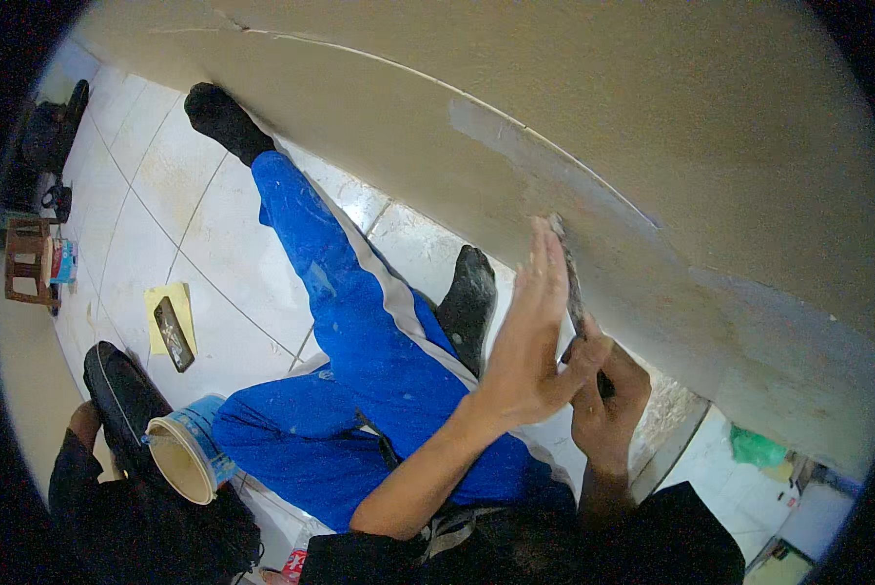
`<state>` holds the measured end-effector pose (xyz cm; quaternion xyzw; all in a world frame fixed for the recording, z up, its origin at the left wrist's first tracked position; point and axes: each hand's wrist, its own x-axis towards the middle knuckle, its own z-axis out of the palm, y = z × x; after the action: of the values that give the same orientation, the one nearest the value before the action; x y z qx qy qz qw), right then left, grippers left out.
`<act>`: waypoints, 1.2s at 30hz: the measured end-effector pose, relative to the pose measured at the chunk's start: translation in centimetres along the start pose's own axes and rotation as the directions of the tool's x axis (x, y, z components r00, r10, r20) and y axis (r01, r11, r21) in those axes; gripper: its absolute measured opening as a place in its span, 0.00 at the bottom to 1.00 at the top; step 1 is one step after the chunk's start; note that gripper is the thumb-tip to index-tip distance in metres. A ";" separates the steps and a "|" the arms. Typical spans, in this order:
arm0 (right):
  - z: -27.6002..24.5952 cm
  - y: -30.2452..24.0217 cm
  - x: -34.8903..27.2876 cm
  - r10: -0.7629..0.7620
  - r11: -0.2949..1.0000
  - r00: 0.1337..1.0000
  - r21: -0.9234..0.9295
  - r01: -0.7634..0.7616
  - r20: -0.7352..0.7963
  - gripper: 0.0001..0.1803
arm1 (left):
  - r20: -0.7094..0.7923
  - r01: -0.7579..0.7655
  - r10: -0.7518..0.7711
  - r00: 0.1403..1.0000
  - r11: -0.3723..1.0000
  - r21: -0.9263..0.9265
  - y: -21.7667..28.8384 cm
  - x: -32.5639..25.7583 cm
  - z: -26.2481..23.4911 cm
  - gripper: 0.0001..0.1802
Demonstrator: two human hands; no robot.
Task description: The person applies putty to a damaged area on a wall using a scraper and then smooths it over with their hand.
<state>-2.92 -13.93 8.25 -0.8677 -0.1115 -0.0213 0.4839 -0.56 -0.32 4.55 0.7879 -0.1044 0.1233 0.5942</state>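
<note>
One scraper (574, 285), close to the wall (408, 141), is gripped by the right hand (613, 395); the left hand (525, 356), fingers straight, lies alongside it. A bucket (206, 421) is at near left, a phone (174, 334) on yellow paper (155, 322) beyond.

Indoor room, probably a home, mid wall repair. Ref: blue bucket (207, 421). Right of it, beige wall (749, 127) with grey patches (788, 317). Around it, smudged white tile floor (237, 249). Ahead-left of it, small wooden furniture piece (25, 261).
</note>
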 end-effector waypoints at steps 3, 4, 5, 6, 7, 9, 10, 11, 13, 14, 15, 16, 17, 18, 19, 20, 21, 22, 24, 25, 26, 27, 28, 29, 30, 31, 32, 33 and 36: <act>1.7 -1.8 2.9 0.091 0.996 0.995 0.007 -0.091 0.039 0.16 | -0.019 0.057 -0.057 0.998 0.998 -0.017 -0.9 1.6 -2.5 0.54; 3.3 -1.7 4.1 0.026 0.999 0.999 0.044 -0.027 0.031 0.18 | -0.023 0.087 -0.088 0.996 0.995 -0.042 -0.9 2.1 -4.2 0.53; 4.7 -1.8 5.1 -0.045 0.997 0.999 0.070 0.044 0.020 0.20 | -0.013 0.086 -0.086 0.996 0.996 -0.040 -1.3 2.6 -5.6 0.53; 5.7 -2.0 5.5 -0.040 0.997 0.999 0.061 0.039 0.015 0.20 | -0.055 0.141 -0.145 0.988 0.988 -0.068 -2.0 3.1 -6.4 0.52; 6.4 -2.3 5.8 -0.071 0.993 0.997 0.099 0.071 0.001 0.20 | -0.076 0.164 -0.171 0.982 0.982 -0.089 -2.0 3.2 -6.5 0.52; 6.1 -2.6 5.5 -0.122 0.985 0.993 0.123 0.121 0.003 0.20 | -0.060 0.147 -0.151 0.987 0.986 -0.078 -1.7 3.0 -6.7 0.52; 5.1 -2.6 4.3 -0.049 0.993 0.999 0.108 0.047 0.022 0.20 | -0.046 0.120 -0.124 0.991 0.990 -0.071 -1.3 2.6 -6.2 0.52; 4.3 -2.6 3.1 0.038 0.994 0.998 0.102 -0.042 0.047 0.17 | -0.043 0.102 -0.104 0.994 0.993 -0.051 -1.1 1.9 -6.1 0.52; 1.8 -2.6 1.0 0.104 0.992 0.992 0.057 -0.109 0.069 0.14 | 0.068 0.008 -0.011 0.998 0.999 0.054 0.1 0.7 -2.9 0.54; 1.4 -2.4 0.1 0.153 0.985 0.988 0.078 -0.155 0.031 0.11 | 0.048 0.005 -0.007 0.999 0.999 0.050 0.2 0.4 -2.1 0.54; 1.3 -2.1 -0.2 0.202 0.974 0.979 0.102 -0.200 -0.007 0.08 | -0.006 0.021 -0.021 1.000 1.000 0.012 0.3 0.1 -1.4 0.52; 2.3 -1.5 -0.1 0.030 0.996 0.995 0.089 -0.021 -0.091 0.07 | -0.059 0.036 -0.037 0.998 0.999 -0.025 0.3 0.0 -1.0 0.51; 2.4 -1.6 0.2 0.027 0.997 0.994 0.075 -0.019 -0.107 0.07 | -0.052 0.022 -0.024 0.998 0.999 -0.040 0.4 0.4 -1.0 0.51; 2.7 -1.6 0.0 0.074 0.995 0.995 0.073 -0.069 -0.069 0.07 | -0.028 0.056 -0.057 0.998 0.998 -0.035 0.2 0.6 -1.8 0.52; 3.1 -1.6 -0.1 0.121 0.990 0.992 0.070 -0.119 -0.031 0.06 | -0.004 0.090 -0.090 0.996 0.995 -0.029 -0.1 0.7 -2.4 0.54; 3.6 -2.8 0.0 0.167 0.975 0.985 0.159 -0.158 -0.041 0.07 | 0.012 0.053 -0.053 0.999 0.998 -0.037 -0.3 0.6 -3.0 0.52; 4.1 -2.8 -0.1 0.176 0.971 0.983 0.170 -0.166 -0.043 0.07 | 0.022 0.058 -0.057 0.998 0.998 -0.028 -0.3 0.7 -3.6 0.52; 4.6 -2.4 -0.4 0.086 0.988 0.994 0.136 -0.075 -0.072 0.07 | 0.032 0.048 -0.046 0.998 0.997 -0.057 -0.3 0.6 -4.0 0.51; 4.1 -1.9 0.1 -0.059 0.997 0.993 0.039 0.063 -0.103 0.08 | 0.004 0.038 -0.038 0.999 0.995 -0.097 0.7 0.7 -3.8 0.48; 3.4 -1.9 0.3 -0.057 0.997 0.992 0.036 0.061 -0.111 0.08 | 0.010 0.034 -0.033 0.999 0.994 -0.100 0.9 0.5 -3.3 0.48; 2.7 -2.0 0.9 -0.073 0.997 0.993 0.008 0.074 -0.090 0.09 | -0.007 0.085 -0.086 0.996 0.990 -0.117 0.7 0.4 -3.0 0.48; 2.0 -2.4 1.3 -0.082 0.996 0.994 -0.023 0.081 -0.067 0.12 | -0.023 0.113 -0.117 0.993 0.986 -0.122 0.9 0.6 -2.6 0.47; 1.1 -3.2 1.9 0.119 0.991 0.993 0.069 -0.118 -0.009 0.16 | -0.043 0.135 -0.142 0.989 0.983 -0.127 1.2 1.0 -2.2 0.46; 1.2 -2.7 2.4 0.078 0.989 0.996 0.129 -0.074 -0.030 0.16 | -0.039 0.139 -0.144 0.989 0.983 -0.116 1.2 1.3 -2.1 0.46; 0.9 -2.2 2.6 0.051 0.984 0.997 0.174 -0.040 -0.059 0.16 | -0.121 0.093 -0.098 0.988 0.994 -0.051 1.0 1.4 -1.6 0.46; 0.8 -2.0 2.9 0.013 0.984 0.997 0.176 0.000 -0.074 0.15 | -0.199 0.050 -0.046 0.979 0.999 0.018 0.8 1.5 -1.3 0.46; 1.0 -2.0 3.4 -0.019 0.985 0.995 0.171 0.036 -0.098 0.15 | -0.178 0.055 -0.053 0.983 0.998 0.006 0.4 2.1 -1.2 0.46; 1.9 -2.8 4.5 -0.045 0.986 0.994 0.156 0.060 -0.098 0.15 | -0.167 0.172 -0.198 0.966 0.973 -0.154 0.2 3.0 -1.9 0.46; 3.7 -4.1 5.0 -0.050 0.992 0.998 0.113 0.054 -0.042 0.14 | -0.138 0.220 -0.292 0.946 0.895 -0.388 -0.2 3.2 -3.1 0.46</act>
<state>0.86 -7.83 10.42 -0.8349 -0.1257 -0.0446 0.5341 2.30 2.66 6.25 0.6538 0.0374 0.0976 0.7495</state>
